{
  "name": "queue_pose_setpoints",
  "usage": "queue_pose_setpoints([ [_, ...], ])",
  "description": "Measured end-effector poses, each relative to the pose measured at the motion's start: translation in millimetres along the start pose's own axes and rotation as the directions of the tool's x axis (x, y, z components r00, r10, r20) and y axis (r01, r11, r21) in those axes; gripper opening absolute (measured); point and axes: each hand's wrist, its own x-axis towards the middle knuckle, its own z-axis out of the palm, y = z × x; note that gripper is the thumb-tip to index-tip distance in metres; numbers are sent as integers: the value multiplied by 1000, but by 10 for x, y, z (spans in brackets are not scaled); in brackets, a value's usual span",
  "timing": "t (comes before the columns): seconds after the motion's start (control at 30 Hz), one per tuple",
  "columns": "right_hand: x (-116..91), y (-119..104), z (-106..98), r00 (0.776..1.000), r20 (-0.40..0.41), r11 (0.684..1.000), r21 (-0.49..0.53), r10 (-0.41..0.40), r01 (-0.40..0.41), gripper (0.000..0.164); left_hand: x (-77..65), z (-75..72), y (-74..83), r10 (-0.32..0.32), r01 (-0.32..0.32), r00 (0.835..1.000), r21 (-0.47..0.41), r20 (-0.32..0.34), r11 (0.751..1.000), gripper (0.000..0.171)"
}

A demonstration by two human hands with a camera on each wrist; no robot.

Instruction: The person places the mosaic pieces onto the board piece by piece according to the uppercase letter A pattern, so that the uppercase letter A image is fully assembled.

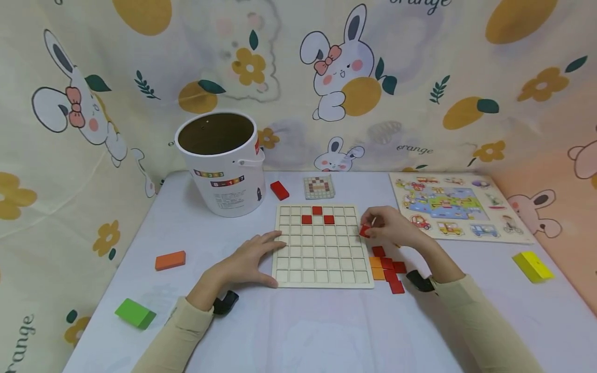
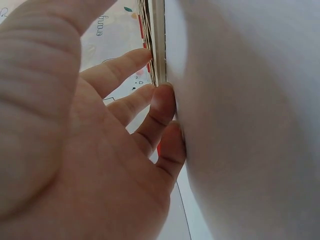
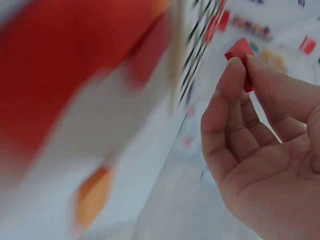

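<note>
A cream grid board [image 1: 322,254] lies on the table, with three red tiles set in squares near its far edge, one of them a red tile [image 1: 317,210] in the top row. Against the board's left edge rests my left hand [image 1: 244,261], fingers spread and thumb at the near corner. Between thumb and forefinger my right hand [image 1: 394,225] pinches a small red square tile [image 3: 241,52], held beside the board's right edge. Just below that hand several loose red tiles [image 1: 396,286] and orange tiles [image 1: 377,267] lie by the board's lower right side.
Behind the board stand a white bucket [image 1: 224,189], a red block [image 1: 280,190] and a small pattern card [image 1: 319,187]. A picture puzzle board [image 1: 466,228] lies at the back right. Toward the sides are orange [image 1: 170,260], green [image 1: 135,313] and yellow [image 1: 532,267] blocks.
</note>
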Motion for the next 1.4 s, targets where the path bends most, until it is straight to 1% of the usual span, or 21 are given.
queue_pose_setpoints([
  [0.1,300,-130,121,997,44,997,39,-63,61,12,2,-4,4,7,-7,1000,0,-2,1000,92],
  [0.17,491,-228,216,993,70,994,63,-91,87,11,3,-10,13,14,-14,1000,-3,-1,1000,92],
  [0.23,665,-328,323,990,97,991,93,-102,93,10,1,-17,18,21,-21,1000,-4,0,1000,92],
  [0.3,823,-427,435,987,120,991,98,-106,95,10,-5,-27,19,20,-20,1000,-5,6,1000,92],
  [0.43,1066,-566,643,982,147,992,74,-116,106,12,-10,-34,9,16,-16,1000,-1,14,1000,93],
  [0.53,1161,-628,759,981,152,992,61,-117,109,12,-2,-32,2,26,-26,1000,4,16,1000,93],
  [0.67,1194,-670,847,985,139,994,60,-104,96,12,18,-24,-5,38,-38,999,14,12,999,93],
  [0.83,1192,-686,870,990,112,996,33,-81,78,11,27,-24,-10,34,-34,999,17,8,999,93],
  [1.07,1182,-661,873,990,132,993,-93,-57,69,14,9,-27,-14,44,-44,999,4,9,999,93],
  [1.17,1172,-657,873,989,136,993,-102,-51,65,17,8,-17,-26,33,-33,999,8,10,999,93],
  [1.3,1079,-641,786,993,87,992,-91,-77,85,19,7,-5,-38,16,-17,1000,12,14,1000,93],
  [1.4,895,-584,623,991,38,990,-57,-126,128,21,4,3,-35,15,-15,1000,8,14,1000,93],
])
